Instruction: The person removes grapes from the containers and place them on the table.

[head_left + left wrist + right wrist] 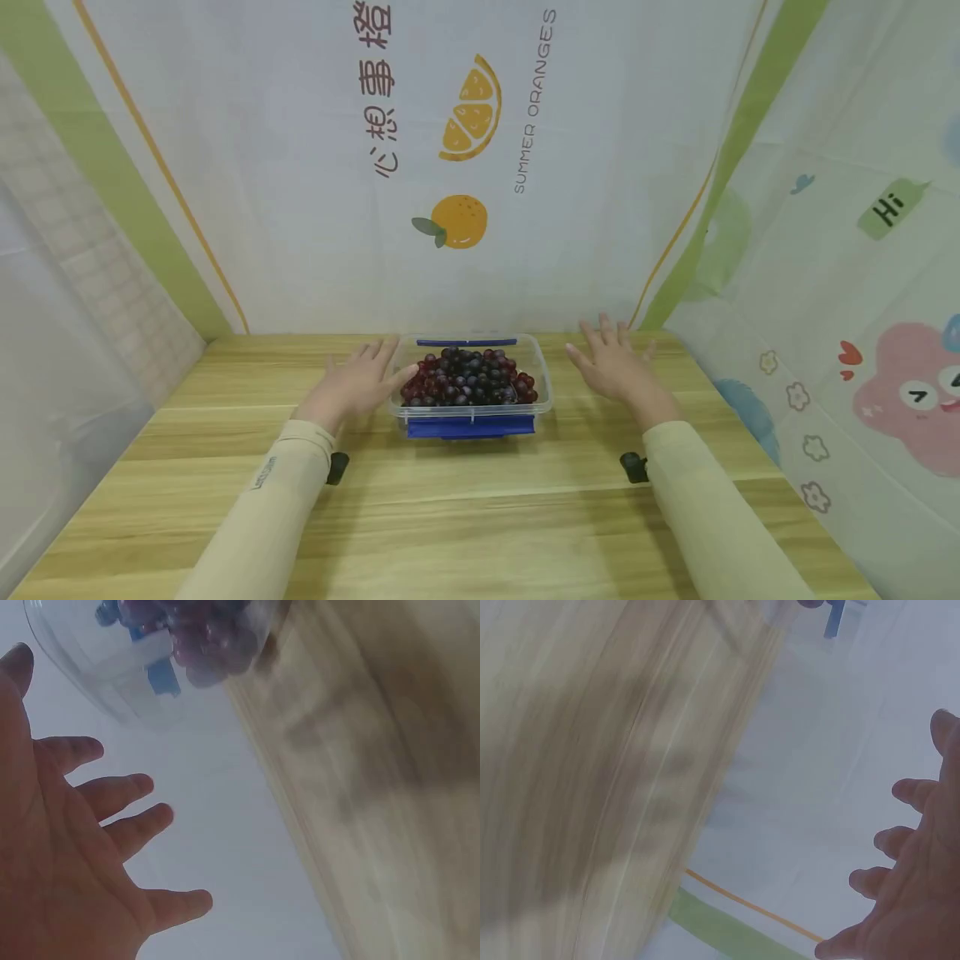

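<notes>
Checking grip first: both your hands are empty, fingers splayed. The clear box (535, 354) sits between them with the grapes (465, 379) inside. Your left hand (356, 385) is just beside it, thumb overlapping its edge in the head view; can't confirm contact. Your right hand (617, 367) is clearly apart on the other side.

Main risk, my read: uneven contact. If your left pushes before your right arrives, the box could skid or twist toward your right. Grapes are heaped, and I can't make out a lid, so a tilt could roll some out. Squeeze too hard and the walls may bow. The near blue flap (471, 427), hanging down between your wrists, could snag a finger.

Materials: box is transparent, likely thin rigid plastic, rounded corners, lipped rim. Flaps are opaque blue strips; the far blue strip (467, 342) lies between your fingertips. Grapes are small, round, glossy, red to near-black. Tabletop (465, 508) under your hands is pale wood-grain and looks smooth, so expect little friction.
</notes>
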### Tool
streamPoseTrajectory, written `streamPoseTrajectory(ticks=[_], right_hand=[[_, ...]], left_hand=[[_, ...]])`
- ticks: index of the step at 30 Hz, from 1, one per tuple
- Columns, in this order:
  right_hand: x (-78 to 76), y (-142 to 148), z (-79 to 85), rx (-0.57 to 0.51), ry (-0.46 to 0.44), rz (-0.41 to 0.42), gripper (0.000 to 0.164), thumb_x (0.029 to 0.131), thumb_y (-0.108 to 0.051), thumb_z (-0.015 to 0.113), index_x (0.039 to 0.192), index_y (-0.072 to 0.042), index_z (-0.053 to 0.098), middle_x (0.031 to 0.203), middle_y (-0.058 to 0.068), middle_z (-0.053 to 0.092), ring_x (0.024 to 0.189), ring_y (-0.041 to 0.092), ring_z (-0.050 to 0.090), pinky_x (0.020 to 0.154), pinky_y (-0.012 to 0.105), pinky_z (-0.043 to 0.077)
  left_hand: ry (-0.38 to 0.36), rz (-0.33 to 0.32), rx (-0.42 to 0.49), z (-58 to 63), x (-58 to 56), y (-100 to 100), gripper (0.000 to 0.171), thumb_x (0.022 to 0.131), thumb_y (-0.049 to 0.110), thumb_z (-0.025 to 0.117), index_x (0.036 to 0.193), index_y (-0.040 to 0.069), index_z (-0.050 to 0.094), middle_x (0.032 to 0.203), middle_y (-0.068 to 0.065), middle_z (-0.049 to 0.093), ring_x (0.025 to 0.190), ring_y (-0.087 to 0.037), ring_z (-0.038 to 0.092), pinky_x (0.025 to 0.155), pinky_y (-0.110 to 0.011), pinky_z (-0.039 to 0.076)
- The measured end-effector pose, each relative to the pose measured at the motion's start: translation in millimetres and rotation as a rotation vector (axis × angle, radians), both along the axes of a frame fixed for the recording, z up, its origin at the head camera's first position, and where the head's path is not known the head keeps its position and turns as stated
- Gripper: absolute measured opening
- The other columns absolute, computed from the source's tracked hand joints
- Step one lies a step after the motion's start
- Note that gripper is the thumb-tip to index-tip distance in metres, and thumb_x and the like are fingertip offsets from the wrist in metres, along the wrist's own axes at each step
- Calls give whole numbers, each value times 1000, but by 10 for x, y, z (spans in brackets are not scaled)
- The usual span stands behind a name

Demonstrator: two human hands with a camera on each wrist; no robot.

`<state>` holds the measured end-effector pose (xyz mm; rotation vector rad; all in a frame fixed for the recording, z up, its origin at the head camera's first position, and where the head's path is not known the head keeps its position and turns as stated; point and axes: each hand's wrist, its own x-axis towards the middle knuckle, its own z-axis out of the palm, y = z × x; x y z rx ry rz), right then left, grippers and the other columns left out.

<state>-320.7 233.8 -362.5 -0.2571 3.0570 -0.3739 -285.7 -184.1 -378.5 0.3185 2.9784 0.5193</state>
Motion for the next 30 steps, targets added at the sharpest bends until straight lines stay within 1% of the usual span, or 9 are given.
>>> streamPoseTrajectory(ticks=[4, 8, 12, 17, 20, 24, 27, 28, 30], right_hand=[[23, -64, 20, 6, 5, 22, 82, 110, -69, 22, 174, -20, 6, 179, 17, -16, 162, 55, -13, 112, 88, -18], [46, -144, 54, 16, 12, 39, 83, 109, -71, 21, 174, -22, 6, 179, 16, -15, 163, 54, -11, 113, 88, -16], [78, -267, 128, 27, 3, 67, 80, 110, -70, 24, 174, -25, 6, 180, 13, -14, 164, 50, -10, 115, 88, -13], [127, -468, 211, 59, -41, 126, 77, 111, -65, 29, 174, -25, 10, 181, 12, -8, 166, 48, -6, 118, 88, -3], [143, -604, 225, 89, -54, 172, 76, 111, -65, 32, 173, -22, 18, 182, 14, 2, 166, 47, 2, 120, 87, 5], [171, -773, 204, 149, -52, 241, 75, 111, -63, 36, 171, -19, 28, 179, 15, 20, 164, 45, 22, 124, 82, 12], [194, -874, 163, 193, -54, 290, 73, 111, -61, 40, 169, -17, 32, 175, 15, 32, 157, 44, 40, 127, 76, 19], [206, -905, 152, 201, -56, 303, 72, 111, -59, 42, 169, -16, 34, 174, 15, 35, 155, 44, 43, 128, 74, 21], [213, -960, 115, 230, -50, 319, 72, 111, -59, 44, 168, -16, 37, 172, 15, 39, 154, 44, 44, 129, 71, 21]], left_hand=[[9, 12, 12, -60, 90, 19, 91, 106, 76, 31, 174, 20, 7, 177, -25, 17, 163, -52, 16, 118, -87, -7], [38, 23, -20, -115, 156, 68, 91, 106, 73, 37, 174, 20, 6, 176, -24, 23, 162, -51, 22, 117, -88, -2], [54, 31, -40, -120, 189, 133, 93, 107, 70, 41, 173, 15, 7, 175, -23, 26, 161, -50, 25, 119, -87, 2], [48, 35, -7, -114, 201, 220, 93, 108, 69, 39, 172, 7, 10, 175, -23, 24, 161, -49, 26, 122, -83, 5], [52, 45, 27, -148, 208, 261, 98, 106, 73, 36, 172, 9, 4, 177, -25, 15, 161, -49, 25, 123, -83, 7], [45, 59, 53, -214, 217, 304, 105, 103, 79, 36, 172, 10, -4, 178, -25, 3, 161, -49, 25, 122, -84, 10], [34, 78, 61, -244, 230, 340, 109, 101, 81, 37, 172, 8, -4, 178, -26, 1, 158, -51, 31, 122, -84, 13], [34, 86, 65, -254, 232, 353, 111, 101, 81, 38, 172, 8, -4, 178, -26, 2, 156, -52, 35, 121, -85, 14], [29, 103, 81, -275, 243, 375, 112, 100, 82, 39, 172, 9, -7, 178, -27, 5, 153, -53, 39, 121, -85, 14]])
